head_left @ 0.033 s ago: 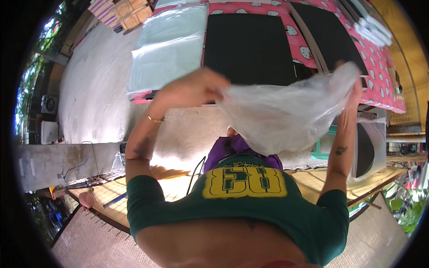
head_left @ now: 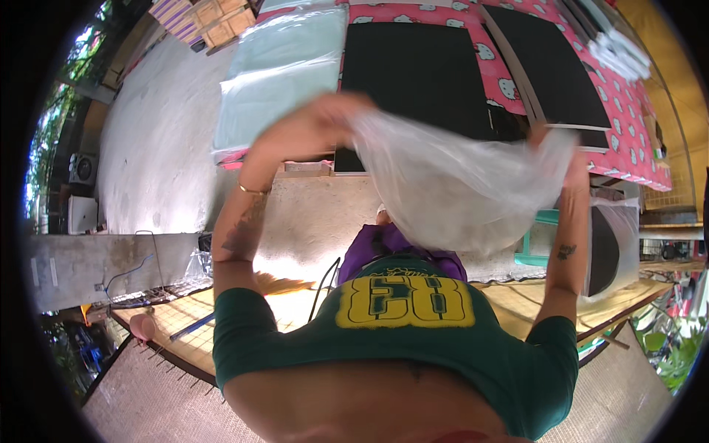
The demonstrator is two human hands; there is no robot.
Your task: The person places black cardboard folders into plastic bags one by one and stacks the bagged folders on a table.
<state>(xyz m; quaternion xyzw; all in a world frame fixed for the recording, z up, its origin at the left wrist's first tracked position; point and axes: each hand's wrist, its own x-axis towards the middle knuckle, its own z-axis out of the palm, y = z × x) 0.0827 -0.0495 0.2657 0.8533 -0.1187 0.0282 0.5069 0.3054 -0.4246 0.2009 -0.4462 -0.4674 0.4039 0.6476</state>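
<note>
A thin, see-through plastic bag (head_left: 458, 184) hangs between my hands in front of my body, its lower edge sagging in a curve above my lap. Its left upper corner is gripped in my left hand (head_left: 329, 122), which is blurred by motion. At the other end my right hand (head_left: 565, 159) holds the bag's right side, partly covered by the film. Beyond the bag, a flat black panel (head_left: 413, 74) lies on the table, its near edge partly hidden behind the plastic. Left of the panel, nearest my left hand, rests a flat stack of clear plastic (head_left: 284, 88).
A pink patterned cloth (head_left: 635, 140) covers the table. More black panels (head_left: 546, 66) lie at the right. Below the table's right side stands a plastic-wrapped black panel (head_left: 604, 247), beside a green stool (head_left: 526, 247). Wooden crates (head_left: 214, 26) sit far left.
My left hand has moved farther away and slightly left, lifting its corner of the bag. My right hand has come a little lower and left. The film now hangs in a deeper curve.
</note>
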